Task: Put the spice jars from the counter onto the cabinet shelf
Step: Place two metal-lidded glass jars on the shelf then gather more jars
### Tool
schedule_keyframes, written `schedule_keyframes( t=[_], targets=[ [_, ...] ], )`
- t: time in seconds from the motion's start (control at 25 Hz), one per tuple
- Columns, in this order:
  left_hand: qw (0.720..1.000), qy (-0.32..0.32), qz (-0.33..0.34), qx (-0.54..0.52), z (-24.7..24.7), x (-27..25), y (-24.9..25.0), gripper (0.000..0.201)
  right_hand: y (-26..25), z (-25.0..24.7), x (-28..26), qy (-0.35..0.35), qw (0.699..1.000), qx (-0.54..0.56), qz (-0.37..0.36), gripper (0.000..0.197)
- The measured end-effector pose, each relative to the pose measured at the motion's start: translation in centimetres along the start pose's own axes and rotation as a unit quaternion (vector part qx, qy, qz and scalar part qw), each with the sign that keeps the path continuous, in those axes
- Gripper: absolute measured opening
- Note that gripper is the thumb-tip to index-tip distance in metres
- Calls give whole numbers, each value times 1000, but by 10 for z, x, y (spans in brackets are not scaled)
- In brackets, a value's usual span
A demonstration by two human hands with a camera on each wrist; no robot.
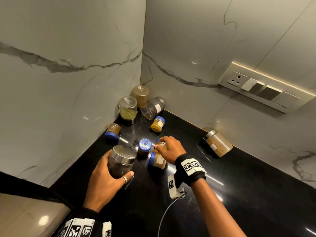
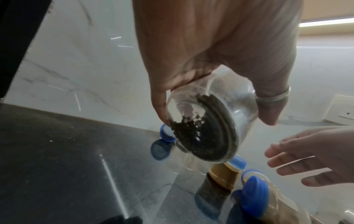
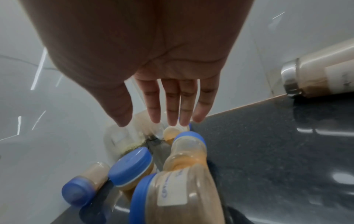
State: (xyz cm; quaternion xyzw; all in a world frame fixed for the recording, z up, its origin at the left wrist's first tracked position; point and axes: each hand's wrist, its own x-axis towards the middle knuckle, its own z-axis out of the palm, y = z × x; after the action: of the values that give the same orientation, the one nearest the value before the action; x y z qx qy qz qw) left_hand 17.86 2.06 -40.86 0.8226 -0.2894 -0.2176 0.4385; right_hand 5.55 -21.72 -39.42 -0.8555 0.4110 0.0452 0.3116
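Note:
My left hand [image 1: 118, 166] grips a steel-lidded glass jar of dark peppercorns [image 1: 123, 155], tilted just above the black counter [image 1: 239, 185]. The left wrist view shows its base [image 2: 203, 130] between my thumb and fingers. My right hand [image 1: 158, 146] reaches over a small blue-lidded jar of orange powder [image 1: 163, 145] lying on its side. In the right wrist view the fingers [image 3: 172, 106] are straight and hold nothing above that jar [image 3: 188, 153]. A labelled blue-lidded jar [image 1: 158, 161] lies just below it, and another [image 1: 145, 146] stands upright beside it. No cabinet shelf is in view.
More jars crowd the corner: a yellow one [image 1: 158, 124], one by the left wall [image 1: 112, 132], a green-seed jar [image 1: 128, 108], a brown one [image 1: 141, 95] and a dark one on its side [image 1: 153, 107]. A large steel-lidded jar [image 1: 218, 144] lies against the right wall below a socket panel [image 1: 266, 89].

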Motion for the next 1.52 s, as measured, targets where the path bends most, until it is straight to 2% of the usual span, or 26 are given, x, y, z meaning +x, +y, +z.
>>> schedule_keyframes(
  t=[0.24,0.44,0.68,0.8,1.0,1.12,1.16,1.2,1.24,1.28,1.32,1.36,1.4,1.44,1.52],
  targets=[
    [1000,-22,-20,-2,-10,9,-10,102,-30,0,50,32,999,-5,-32,47],
    [999,-5,-29,-19,-19,22,-7,98,-87,-26,120,47,993,-58,-95,56],
    [998,17,-47,-42,-32,37,-4,94,-139,-13,184,26,974,-171,-147,82],
    [996,27,-62,-51,-33,38,-6,99,-138,0,198,-4,974,-177,-143,90],
    [993,25,-90,-69,-27,33,-11,99,-128,6,180,-10,964,-223,-147,81],
    [988,37,-108,-109,-28,30,-7,96,-113,-4,152,-36,980,-164,-111,75],
    [983,38,-113,-141,-29,30,-6,94,-104,-10,136,-20,993,-84,-86,72],
    [974,34,-119,-189,-30,29,-3,91,-94,-15,114,10,998,47,-50,68],
    [959,31,-124,-251,-31,28,1,88,-85,-22,86,52,975,216,-19,60],
    [938,26,-134,-319,-33,26,6,84,-77,-27,55,79,913,400,14,47],
    [913,10,-146,-381,-33,24,10,80,-66,-28,22,60,835,546,47,38],
    [888,-15,-155,-432,-34,23,15,76,-56,-26,-11,16,763,640,85,41],
    [867,-38,-161,-471,-34,23,20,67,-44,-20,-39,-28,715,688,116,47],
    [852,-62,-163,-493,-33,21,28,57,-31,-12,-63,-45,686,712,140,56],
    [839,-116,-155,-508,-28,16,42,47,-10,3,-100,-51,649,740,168,74]
  ],
)
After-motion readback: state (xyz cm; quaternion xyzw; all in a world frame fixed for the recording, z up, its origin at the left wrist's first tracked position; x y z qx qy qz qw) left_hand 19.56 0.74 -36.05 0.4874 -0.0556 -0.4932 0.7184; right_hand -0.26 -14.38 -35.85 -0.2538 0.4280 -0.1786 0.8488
